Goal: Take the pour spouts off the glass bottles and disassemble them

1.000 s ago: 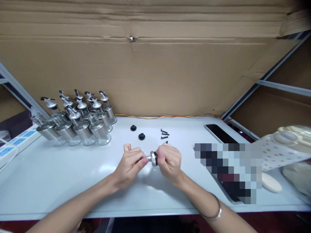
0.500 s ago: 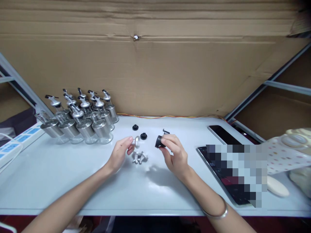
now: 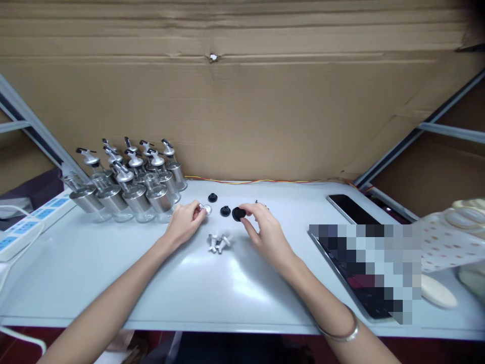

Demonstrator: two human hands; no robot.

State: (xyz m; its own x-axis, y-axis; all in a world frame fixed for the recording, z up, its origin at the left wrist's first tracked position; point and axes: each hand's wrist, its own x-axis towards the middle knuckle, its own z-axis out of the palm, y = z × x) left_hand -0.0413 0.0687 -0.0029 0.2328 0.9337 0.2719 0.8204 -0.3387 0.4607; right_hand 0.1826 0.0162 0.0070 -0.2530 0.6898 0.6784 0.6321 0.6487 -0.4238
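My left hand (image 3: 184, 222) pinches a small silver metal cap (image 3: 206, 209) just above the white table (image 3: 113, 273), close to the group of bottles. My right hand (image 3: 264, 230) holds a black rubber stopper (image 3: 237, 214) at its fingertips, low over the table beside another black stopper (image 3: 225, 211). A third black stopper (image 3: 212, 197) lies farther back. A few silver spout pieces (image 3: 217, 243) lie on the table between my hands.
Several glass and steel dispenser bottles (image 3: 129, 187) stand at the back left. A power strip (image 3: 26, 222) lies at the left edge. A phone (image 3: 348, 208) and a tablet lie to the right, with a soap-like oval (image 3: 437, 297) and patterned paper (image 3: 443, 237). Cardboard forms the back wall.
My hands pulled the silver and black parts apart, then moved away from me toward the stoppers. Silver spout pieces now lie on the table. The right hand lowered the black stopper.
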